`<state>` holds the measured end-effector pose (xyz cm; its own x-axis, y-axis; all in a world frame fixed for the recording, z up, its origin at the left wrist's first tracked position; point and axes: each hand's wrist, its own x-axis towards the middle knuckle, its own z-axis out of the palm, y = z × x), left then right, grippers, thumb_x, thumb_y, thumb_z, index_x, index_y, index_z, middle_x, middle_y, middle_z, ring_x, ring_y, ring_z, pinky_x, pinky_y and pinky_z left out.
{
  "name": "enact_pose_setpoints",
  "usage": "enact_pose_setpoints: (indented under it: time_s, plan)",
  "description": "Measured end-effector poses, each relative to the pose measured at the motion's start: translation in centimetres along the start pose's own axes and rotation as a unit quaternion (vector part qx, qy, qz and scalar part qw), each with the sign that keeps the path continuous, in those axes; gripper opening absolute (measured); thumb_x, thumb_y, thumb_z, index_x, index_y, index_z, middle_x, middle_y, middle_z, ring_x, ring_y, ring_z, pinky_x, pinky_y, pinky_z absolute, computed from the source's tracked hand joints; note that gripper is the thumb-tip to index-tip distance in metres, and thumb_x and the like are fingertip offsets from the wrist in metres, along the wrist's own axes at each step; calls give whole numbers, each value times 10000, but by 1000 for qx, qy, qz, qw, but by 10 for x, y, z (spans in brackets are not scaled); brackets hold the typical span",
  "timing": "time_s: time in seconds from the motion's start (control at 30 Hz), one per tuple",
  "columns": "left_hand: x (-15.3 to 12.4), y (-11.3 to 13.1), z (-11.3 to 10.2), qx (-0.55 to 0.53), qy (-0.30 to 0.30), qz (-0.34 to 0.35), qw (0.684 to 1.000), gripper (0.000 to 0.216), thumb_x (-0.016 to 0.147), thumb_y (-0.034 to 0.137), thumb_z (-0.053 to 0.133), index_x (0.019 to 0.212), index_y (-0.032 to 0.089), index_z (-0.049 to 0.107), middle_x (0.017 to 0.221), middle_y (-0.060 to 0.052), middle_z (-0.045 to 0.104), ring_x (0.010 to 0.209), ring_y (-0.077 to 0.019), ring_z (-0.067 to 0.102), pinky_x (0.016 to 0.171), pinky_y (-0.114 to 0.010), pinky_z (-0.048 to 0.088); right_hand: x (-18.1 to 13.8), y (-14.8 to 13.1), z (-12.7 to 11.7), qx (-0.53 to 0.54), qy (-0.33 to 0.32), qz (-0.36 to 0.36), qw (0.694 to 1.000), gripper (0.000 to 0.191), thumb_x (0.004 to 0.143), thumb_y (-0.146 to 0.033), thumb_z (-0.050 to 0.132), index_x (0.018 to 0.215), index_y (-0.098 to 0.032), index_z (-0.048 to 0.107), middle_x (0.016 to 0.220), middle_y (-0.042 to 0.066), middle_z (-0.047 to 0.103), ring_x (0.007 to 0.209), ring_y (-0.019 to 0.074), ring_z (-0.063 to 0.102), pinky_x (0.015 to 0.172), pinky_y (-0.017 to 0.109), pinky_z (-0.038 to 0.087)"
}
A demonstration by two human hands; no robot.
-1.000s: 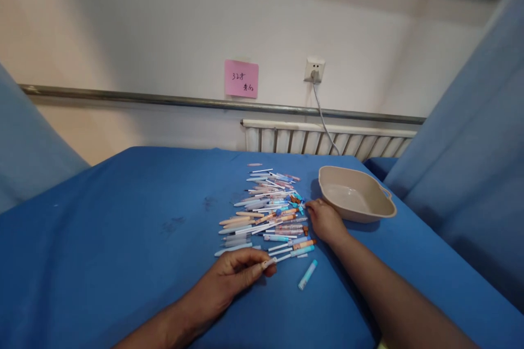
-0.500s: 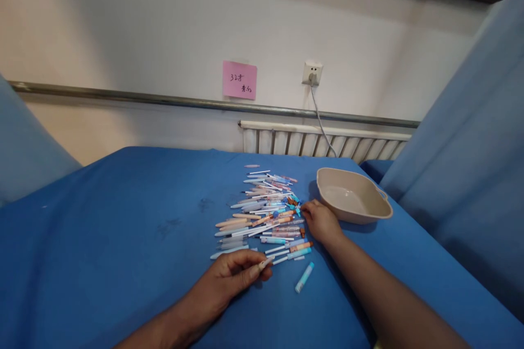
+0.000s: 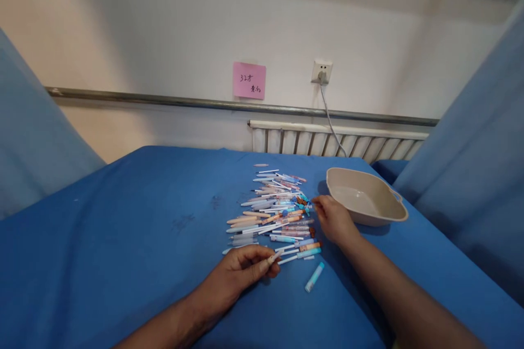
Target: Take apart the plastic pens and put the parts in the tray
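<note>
A heap of pens and pen parts point(image 3: 275, 210), white, blue and orange, lies on the blue-covered table point(image 3: 123, 240). My left hand point(image 3: 241, 271) rests at the heap's near edge, its thumb and fingers pinched on a thin white pen piece point(image 3: 273, 256). My right hand point(image 3: 334, 219) sits at the heap's right side, fingers curled on a small part I cannot make out. A light blue cap point(image 3: 314, 277) lies alone between my forearms. A beige tray point(image 3: 380, 212) stands just right of my right hand.
A wall with a metal rail point(image 3: 164, 100), a pink note point(image 3: 249, 80), a socket with a plugged cable point(image 3: 321, 72) and a radiator point(image 3: 339, 140) is behind the table. Blue cloth rises at the left point(image 3: 36, 142) and right point(image 3: 478, 163).
The view has shifted slightly, moving everything a little to the right in frame. Both hands have stayed at the heap with the same grips.
</note>
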<state>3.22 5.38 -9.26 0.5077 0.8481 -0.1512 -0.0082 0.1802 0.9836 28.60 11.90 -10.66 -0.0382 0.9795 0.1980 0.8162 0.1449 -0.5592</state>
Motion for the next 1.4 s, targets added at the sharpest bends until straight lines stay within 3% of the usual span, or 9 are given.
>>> enact_pose_setpoints:
  time_s: [0.1,0.17,0.2,0.27,0.37,0.57,1.07,1.3,1.4]
  plan:
    - [-1,0,1,2,-4,-3,1000,268,777,417,698,863,164,706,799,-24,658,717,-140,555,704,-252,416,-24,-25,-7,113,-25,-24,993,229,940,-289,409,983,-174,603,785,40,668,705,154,620,672,257,481]
    - [-2,0,1,7,-9,-3,1000,259,795,412,681,880,167,701,807,-20,657,714,-134,555,701,-247,413,-39,-43,-9,376,-55,-19,925,211,873,-373,548,877,-171,606,706,22,643,644,152,599,600,253,468]
    - [-2,-1,1,10,-11,-4,1000,258,801,411,676,886,168,699,809,-19,658,714,-134,555,700,-246,412,-45,-50,-9,451,-63,-17,890,209,826,-383,618,816,-175,612,675,5,628,623,139,582,587,243,453]
    - [-2,-1,1,11,-14,-5,1000,264,805,412,670,893,164,698,812,-22,659,715,-137,559,697,-248,412,-53,-59,-8,528,-63,-10,847,206,745,-362,718,739,-174,636,661,-14,611,614,115,542,591,227,428]
    - [-2,0,3,7,-8,-4,1000,278,789,415,684,888,156,698,789,-21,654,701,-137,556,685,-247,410,-57,-62,-5,552,-70,5,831,172,702,-325,766,724,-177,682,644,-24,605,607,103,511,592,222,414]
    - [-3,5,8,9,4,-8,1000,260,781,407,686,858,159,696,760,-10,647,663,-124,540,644,-236,401,-60,-62,-3,554,-98,-5,827,104,722,-302,747,738,-203,722,602,-17,632,576,116,557,562,232,452]
    - [-4,5,8,17,-2,-13,1000,291,768,429,685,871,157,681,718,4,610,615,-110,515,590,-232,379,-60,-67,-6,497,-73,-20,864,109,710,-312,742,715,-203,731,614,-6,631,595,125,562,579,242,467]
    - [-7,2,6,15,-30,-10,999,352,836,422,620,1099,189,625,763,-4,607,554,-87,487,512,-209,366,-60,-66,-4,462,-47,-43,885,130,727,-334,727,710,-205,726,650,9,646,623,143,570,578,255,463]
    - [-10,4,8,7,-35,-5,999,346,844,415,609,1110,194,612,750,7,587,527,-74,465,472,-190,334,-62,-65,-3,437,-41,-70,896,102,755,-314,706,738,-216,731,688,19,664,674,161,589,615,269,472]
